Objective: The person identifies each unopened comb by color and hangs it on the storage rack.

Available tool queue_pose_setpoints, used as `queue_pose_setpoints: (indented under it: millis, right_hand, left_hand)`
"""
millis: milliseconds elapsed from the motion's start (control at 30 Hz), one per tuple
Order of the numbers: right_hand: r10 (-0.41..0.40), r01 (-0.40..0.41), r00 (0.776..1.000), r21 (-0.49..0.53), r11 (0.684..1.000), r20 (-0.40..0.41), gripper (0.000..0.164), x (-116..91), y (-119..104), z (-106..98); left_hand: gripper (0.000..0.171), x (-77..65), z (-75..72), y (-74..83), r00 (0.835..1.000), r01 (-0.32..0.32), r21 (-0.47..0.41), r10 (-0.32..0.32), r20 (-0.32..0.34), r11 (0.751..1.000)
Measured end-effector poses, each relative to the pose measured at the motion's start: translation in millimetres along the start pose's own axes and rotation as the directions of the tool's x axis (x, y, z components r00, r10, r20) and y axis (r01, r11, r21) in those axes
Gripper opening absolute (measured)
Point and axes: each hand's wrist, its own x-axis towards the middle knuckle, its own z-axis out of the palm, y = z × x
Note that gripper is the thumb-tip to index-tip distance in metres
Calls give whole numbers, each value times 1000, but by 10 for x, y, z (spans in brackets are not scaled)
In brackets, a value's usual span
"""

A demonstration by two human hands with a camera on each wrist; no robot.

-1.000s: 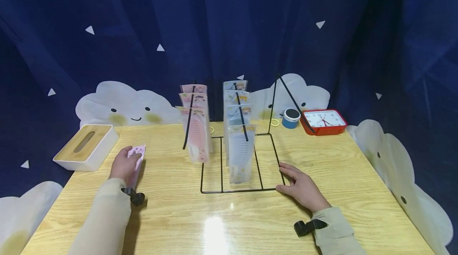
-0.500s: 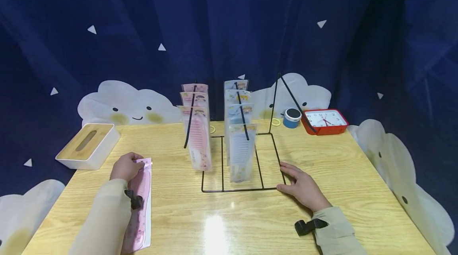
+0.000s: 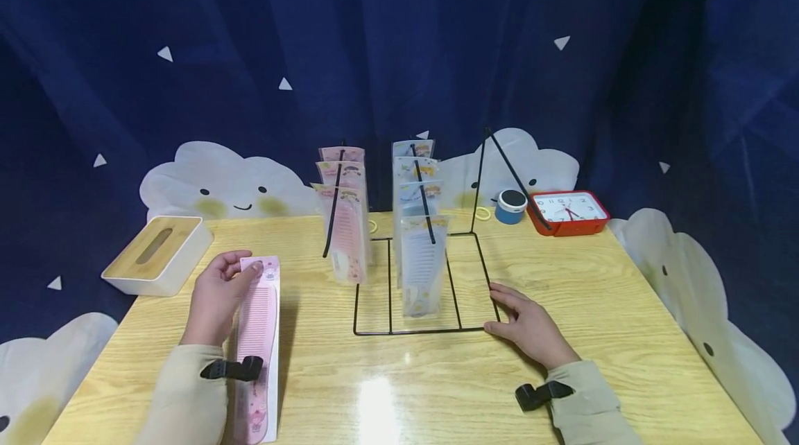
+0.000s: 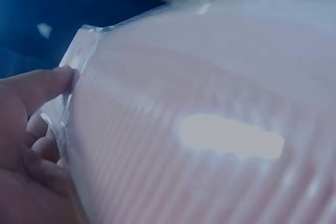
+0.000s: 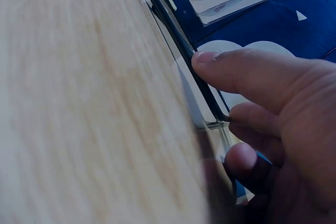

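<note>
A pink comb in a clear packet (image 3: 257, 334) hangs from my left hand (image 3: 215, 299), at the left of the table. Thumb and fingers pinch its top end. Close up in the left wrist view, the packet (image 4: 173, 87) fills most of the picture, with glare on the plastic. My right hand (image 3: 527, 330) holds the front right corner of a black wire display rack (image 3: 390, 292), thumb at the front bar (image 5: 181, 43) and fingers by the side bar. Pink comb packets (image 3: 346, 237) hang on the rack's left hook, blue ones (image 3: 421, 272) on the middle hook.
A right hook (image 3: 512, 171) juts forward from the rack with nothing on it. The tissue box (image 3: 177, 272) stands at the back left. Behind the rack's right side are a blue and white cylinder (image 3: 510, 209), a red clock (image 3: 571, 227) and a yellow ring (image 3: 483, 214).
My left hand has lifted the pink comb packet off the table and brought it slightly right, its face turned up into view. The front pink packet on the rack has swung. My right hand stays put.
</note>
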Motion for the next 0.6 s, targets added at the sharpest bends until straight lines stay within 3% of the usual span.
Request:
queue_pose_setpoints:
  millis: [67, 200, 367, 600]
  right_hand:
    - [2, -2, 1000, 0, 1000, 1, 72, -1, 3, 0]
    - [0, 0, 1000, 0, 1000, -5, 72, -4, 0, -1]
    - [-5, 5, 1000, -2, 1000, -7, 72, -6, -5, -1]
    - [-9, 8, 1000, -13, 1000, -8, 71, 2, -7, 6]
  left_hand:
    - [29, -113, 27, 101, 999, -26, -161, 29, 16, 987]
    - [10, -354, 96, 291, 982, -112, -409, 163, 92, 906]
    - [14, -624, 224, 513, 922, -200, -556, 347, 172, 806]
    - [20, -873, 411, 762, 839, -287, -681, 520, 161, 673]
